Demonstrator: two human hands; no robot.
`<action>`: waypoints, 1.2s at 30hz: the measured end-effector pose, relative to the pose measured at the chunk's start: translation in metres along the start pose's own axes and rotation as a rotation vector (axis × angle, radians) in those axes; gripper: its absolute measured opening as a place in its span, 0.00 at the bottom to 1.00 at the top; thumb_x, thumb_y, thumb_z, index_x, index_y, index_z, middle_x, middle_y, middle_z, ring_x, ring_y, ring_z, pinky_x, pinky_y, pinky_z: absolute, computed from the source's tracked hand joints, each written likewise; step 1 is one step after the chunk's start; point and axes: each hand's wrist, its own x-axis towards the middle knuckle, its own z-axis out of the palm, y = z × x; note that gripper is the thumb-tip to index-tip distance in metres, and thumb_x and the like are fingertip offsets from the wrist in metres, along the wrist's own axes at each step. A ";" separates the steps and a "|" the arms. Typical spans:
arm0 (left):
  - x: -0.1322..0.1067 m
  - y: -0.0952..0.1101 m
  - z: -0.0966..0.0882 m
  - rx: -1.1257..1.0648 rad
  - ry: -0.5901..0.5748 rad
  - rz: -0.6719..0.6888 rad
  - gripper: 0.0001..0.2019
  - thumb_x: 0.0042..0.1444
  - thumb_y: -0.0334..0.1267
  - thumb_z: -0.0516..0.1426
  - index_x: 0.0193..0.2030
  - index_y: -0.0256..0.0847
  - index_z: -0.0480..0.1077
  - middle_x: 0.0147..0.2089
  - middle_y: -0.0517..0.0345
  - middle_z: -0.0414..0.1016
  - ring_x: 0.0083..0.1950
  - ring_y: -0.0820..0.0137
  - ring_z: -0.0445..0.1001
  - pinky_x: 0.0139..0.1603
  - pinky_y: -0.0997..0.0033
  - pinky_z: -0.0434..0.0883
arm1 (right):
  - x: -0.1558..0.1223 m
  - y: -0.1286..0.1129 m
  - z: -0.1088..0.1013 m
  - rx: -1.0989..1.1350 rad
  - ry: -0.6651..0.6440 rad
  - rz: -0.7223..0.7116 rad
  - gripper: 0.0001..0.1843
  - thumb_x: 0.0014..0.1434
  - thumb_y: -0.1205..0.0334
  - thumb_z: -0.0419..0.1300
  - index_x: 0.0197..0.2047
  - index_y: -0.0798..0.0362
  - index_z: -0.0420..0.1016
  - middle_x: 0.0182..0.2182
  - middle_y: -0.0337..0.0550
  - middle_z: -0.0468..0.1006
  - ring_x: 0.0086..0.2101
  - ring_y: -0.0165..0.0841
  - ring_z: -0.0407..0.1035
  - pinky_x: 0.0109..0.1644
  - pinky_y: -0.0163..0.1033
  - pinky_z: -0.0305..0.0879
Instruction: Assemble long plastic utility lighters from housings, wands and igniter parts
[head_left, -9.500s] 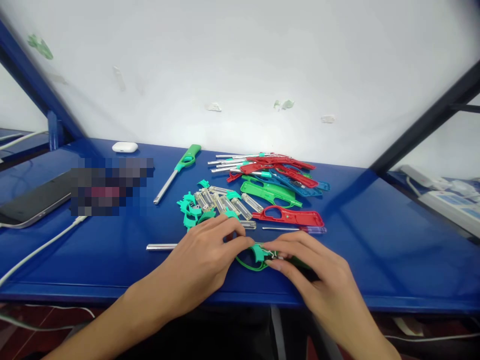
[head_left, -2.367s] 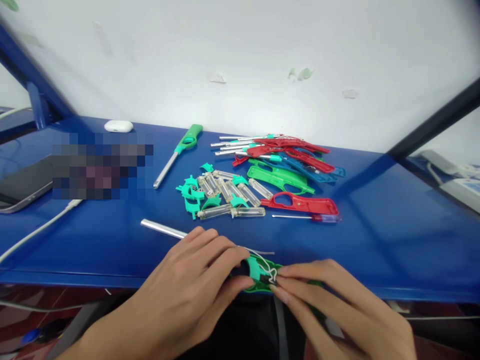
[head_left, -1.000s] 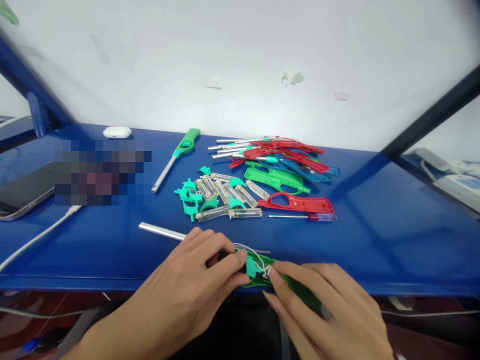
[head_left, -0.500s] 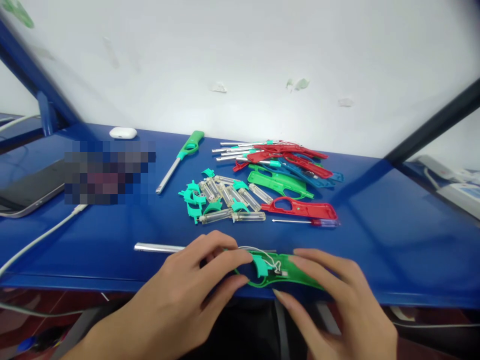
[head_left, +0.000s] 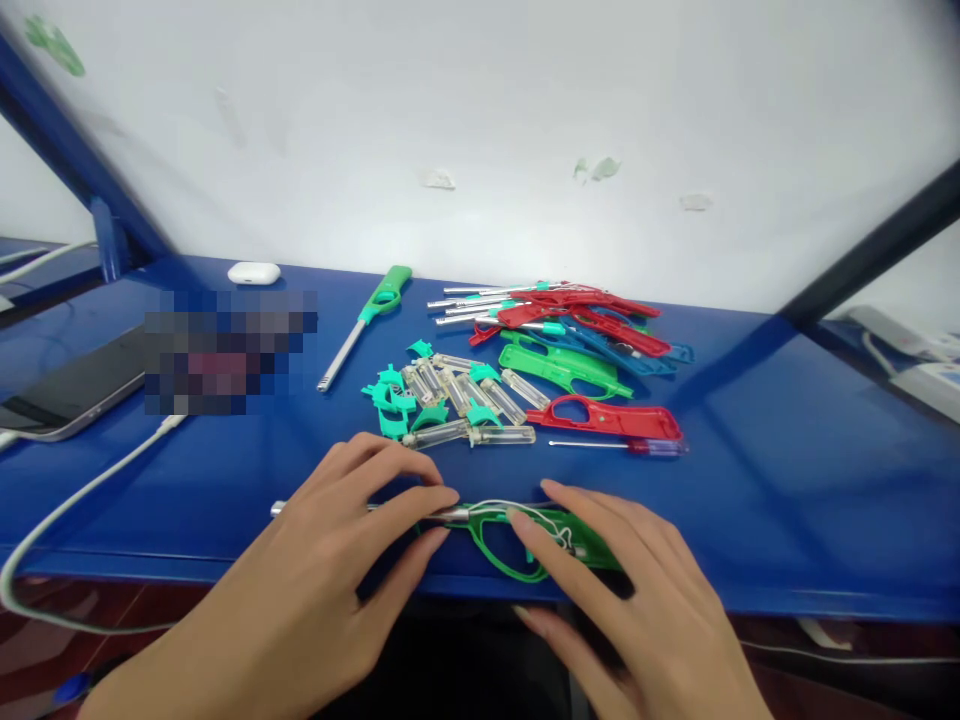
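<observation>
Where the blue worktop [head_left: 780,490] begins at far left, a dark phone [head_left: 75,385] lies flat; just right of it, a pixelated item, not identifiable, with a white cable [head_left: 172,421] running from near its lower edge toward the front. White rounded case [head_left: 253,273] behind, close to the wall.

Next, a closed green lighter [head_left: 386,295], lying diagonally, metal nozzle toward the front.

Left hand [head_left: 337,550]: nearly closed, thumb and forefinger pinching a metal tube [head_left: 452,515] near its right end; the tube's other end shows beyond the knuckles. Behind this hand: turquoise pieces [head_left: 394,398] and clear cartridges [head_left: 501,435], loosely heaped, some touching.

Right of the pinch, at the front edge, lies an open green shell half [head_left: 598,556], its finger loop next to the tube end; whether the tube is seated in its neck, cannot tell. White wire [head_left: 491,503] arcs over the loop and bunches inside the shell.

Toward the back, a pile of red and blue lighter bodies [head_left: 592,310], nozzles pointing left.

Right hand [head_left: 630,570]: fingers spread above the shell, thumb well apart, nothing gripped; fingertip contact unclear. Behind it, a red shell half [head_left: 630,420] and a screwdriver [head_left: 652,447] just in front of that.
</observation>
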 end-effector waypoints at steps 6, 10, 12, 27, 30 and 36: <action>-0.005 -0.008 0.004 -0.041 -0.028 -0.009 0.11 0.74 0.31 0.55 0.56 0.52 0.72 0.53 0.61 0.74 0.53 0.69 0.71 0.55 0.70 0.71 | 0.003 -0.001 -0.001 0.036 0.012 0.031 0.18 0.76 0.53 0.56 0.64 0.42 0.77 0.58 0.41 0.82 0.54 0.39 0.75 0.59 0.45 0.63; -0.004 -0.008 0.003 -0.064 -0.017 -0.020 0.11 0.74 0.32 0.55 0.55 0.53 0.75 0.52 0.63 0.75 0.52 0.71 0.73 0.53 0.72 0.72 | 0.001 0.000 0.000 0.037 -0.002 0.028 0.18 0.76 0.55 0.56 0.65 0.44 0.76 0.58 0.42 0.82 0.54 0.38 0.74 0.61 0.46 0.60; -0.003 -0.008 0.002 -0.080 -0.011 -0.033 0.11 0.74 0.32 0.55 0.53 0.53 0.76 0.51 0.63 0.76 0.51 0.71 0.74 0.52 0.73 0.72 | 0.000 0.000 0.001 0.034 -0.011 0.022 0.19 0.76 0.56 0.56 0.66 0.44 0.75 0.58 0.43 0.81 0.55 0.39 0.74 0.61 0.46 0.60; 0.003 -0.007 0.004 -0.225 0.071 -0.115 0.09 0.70 0.32 0.60 0.44 0.50 0.81 0.46 0.61 0.79 0.45 0.70 0.78 0.46 0.73 0.75 | -0.002 0.000 0.004 0.024 -0.020 0.023 0.20 0.74 0.56 0.59 0.66 0.44 0.75 0.58 0.43 0.81 0.54 0.41 0.75 0.58 0.48 0.63; 0.002 -0.008 0.005 -0.235 0.049 -0.140 0.08 0.70 0.34 0.61 0.45 0.53 0.82 0.49 0.62 0.78 0.46 0.71 0.79 0.48 0.73 0.75 | -0.002 0.001 0.005 0.019 -0.027 0.020 0.21 0.73 0.56 0.60 0.66 0.44 0.74 0.59 0.43 0.81 0.54 0.41 0.74 0.59 0.48 0.63; 0.003 -0.004 0.004 -0.252 0.024 -0.177 0.09 0.71 0.35 0.59 0.45 0.53 0.81 0.49 0.63 0.79 0.48 0.71 0.80 0.51 0.73 0.75 | -0.003 0.002 0.004 0.014 -0.012 0.023 0.20 0.74 0.55 0.59 0.66 0.43 0.75 0.58 0.43 0.81 0.53 0.40 0.75 0.58 0.47 0.63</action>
